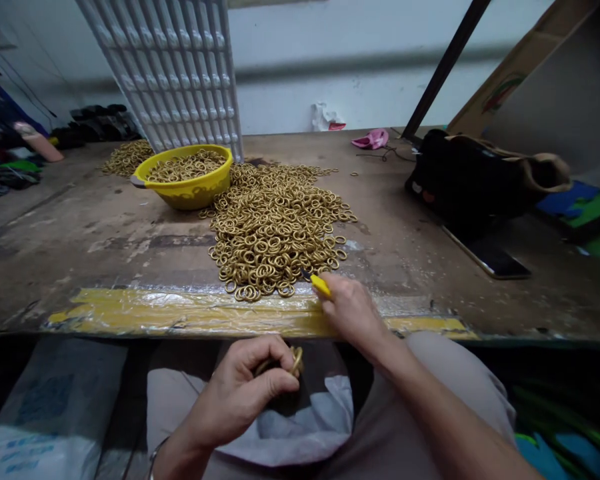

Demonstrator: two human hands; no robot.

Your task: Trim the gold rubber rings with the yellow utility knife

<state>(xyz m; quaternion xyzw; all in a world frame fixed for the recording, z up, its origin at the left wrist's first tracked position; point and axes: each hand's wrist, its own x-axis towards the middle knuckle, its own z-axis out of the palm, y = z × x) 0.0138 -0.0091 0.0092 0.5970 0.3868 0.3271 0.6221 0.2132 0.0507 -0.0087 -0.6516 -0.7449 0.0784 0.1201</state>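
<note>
My left hand (253, 377) is closed around some gold rings (297, 362), which show between thumb and fingers. It is held over the mouth of a white bag (305, 433) in my lap. In my right hand (353, 310) is a small yellow-handled tool (321, 285) with a dark tip, which looks like a utility knife. Its tip reaches the near right edge of a large pile of gold rings (280, 227) on the table. A yellow basin (190, 190) holding more of the rings stands at the pile's left.
Yellow tape (180, 313) covers the front edge of the wooden table (105, 233). A ridged clear plastic panel (175, 80) stands behind the basin. To the right are a black bag (460, 180), a phone (500, 260) and a pink item (373, 139). A pink bottle (40, 141) lies far left.
</note>
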